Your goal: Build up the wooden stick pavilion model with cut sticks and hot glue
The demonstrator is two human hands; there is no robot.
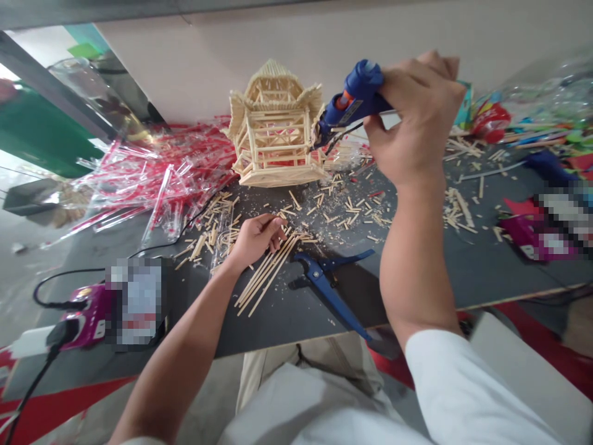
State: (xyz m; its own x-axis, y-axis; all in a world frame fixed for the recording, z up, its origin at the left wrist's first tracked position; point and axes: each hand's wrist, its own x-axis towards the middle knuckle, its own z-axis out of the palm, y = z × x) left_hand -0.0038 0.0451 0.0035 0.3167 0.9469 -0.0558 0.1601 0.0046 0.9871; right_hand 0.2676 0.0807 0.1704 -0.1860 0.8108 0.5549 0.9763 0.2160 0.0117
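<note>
My right hand (417, 117) is raised and closed around the handle of a blue hot glue gun (354, 105). Its nozzle tilts down and left, beside the right edge of a pavilion model (273, 151) built of thin wooden sticks; whether they touch I cannot tell. Low over the table, my left hand (259, 240) has its fingers curled together, and what is between them, if anything, is hidden. Right beside it lies a small bundle of long wooden sticks (266, 281). A blue cutter (327, 287) with its jaws apart rests just right of the sticks.
Red-and-clear plastic wrappers (162, 167) are heaped at the back left. Short stick offcuts (352, 207) litter the dark table (259, 337). A purple power adapter (90, 315) with cables and a blurred device (139, 303) sit at the left front. Another purple item (532, 238) lies right.
</note>
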